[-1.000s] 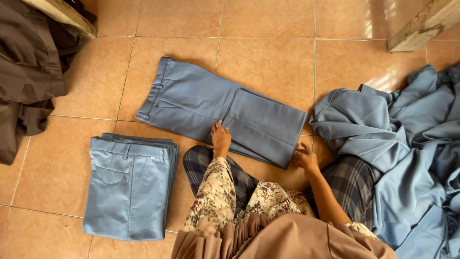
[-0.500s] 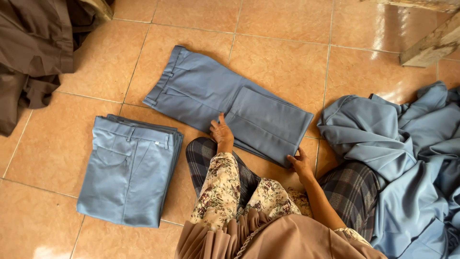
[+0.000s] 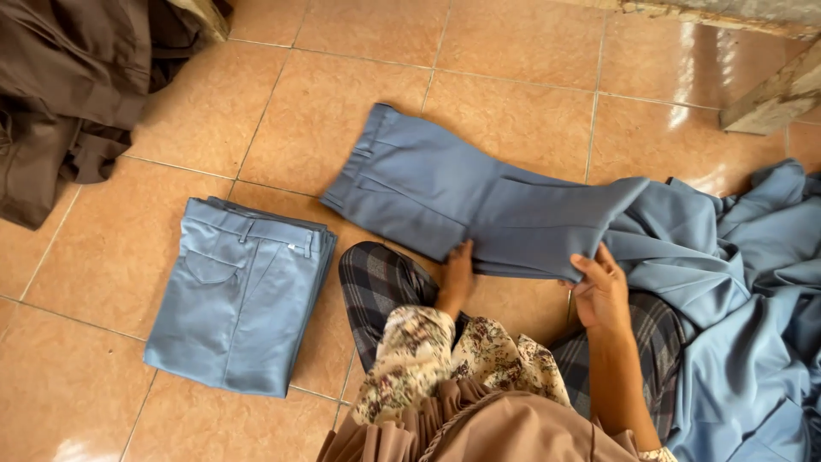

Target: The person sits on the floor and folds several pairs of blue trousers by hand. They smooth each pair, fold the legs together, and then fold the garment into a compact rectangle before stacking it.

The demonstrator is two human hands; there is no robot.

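We have the blue-grey trousers (image 3: 445,192) lying on the tiled floor (image 3: 530,77) just ahead of our knees, folded at the legs, with our left hand (image 3: 459,272) laid flat and open on the near edge and our right hand (image 3: 603,287) pinching the folded leg end, lifting it a little. The cloth looks soft, light and limp, so we judge it will sag and slide unless held at the folded edges or waistband. A folded stack (image 3: 239,291) sits to our left, and a loose blue heap (image 3: 753,282) to our right.

Seated person, seen from above
Floral-print left sleeve (image 3: 410,355), bare right forearm, tan pleated headscarf (image 3: 462,423), dark plaid sarong (image 3: 380,278).
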